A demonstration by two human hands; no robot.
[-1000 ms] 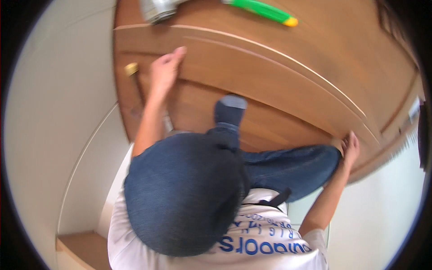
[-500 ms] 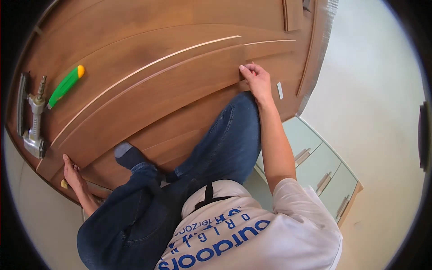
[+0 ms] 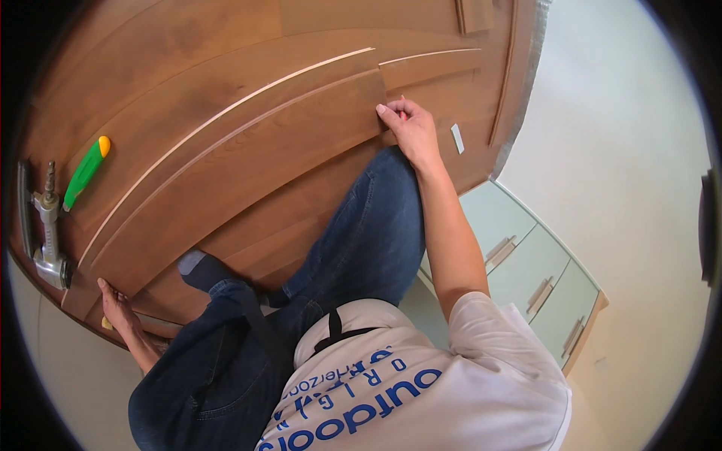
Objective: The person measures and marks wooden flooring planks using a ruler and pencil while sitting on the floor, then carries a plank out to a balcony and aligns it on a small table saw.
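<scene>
A long brown wooden floorboard (image 3: pixel 248 158) with a pale upper edge lies across the wooden floor in front of my crossed legs. My left hand (image 3: pixel 119 310) grips its near left end, thumb on top and fingers partly hidden. At the right end, my right hand (image 3: pixel 414 131) pinches the board's corner between thumb and fingers. Something small and red shows among those fingers, too hidden to name. A shorter wooden strip (image 3: pixel 429 66) adjoins the board's right end. Beside its left end lie a metal air nailer (image 3: pixel 50 233) and a green utility knife (image 3: pixel 86 173) with a yellow end.
My sock-covered foot (image 3: pixel 201 270) rests just below the board. A small white strip (image 3: pixel 457 139) lies right of my right hand. Wood pieces (image 3: pixel 474 15) sit at the upper right. A pale green drawer cabinet (image 3: pixel 519 263) stands to the right, beside a light wall or floor surface.
My view has turned a little, so the board, tools and both hands sit farther left in the picture. Both hands keep their places at the board's ends.
</scene>
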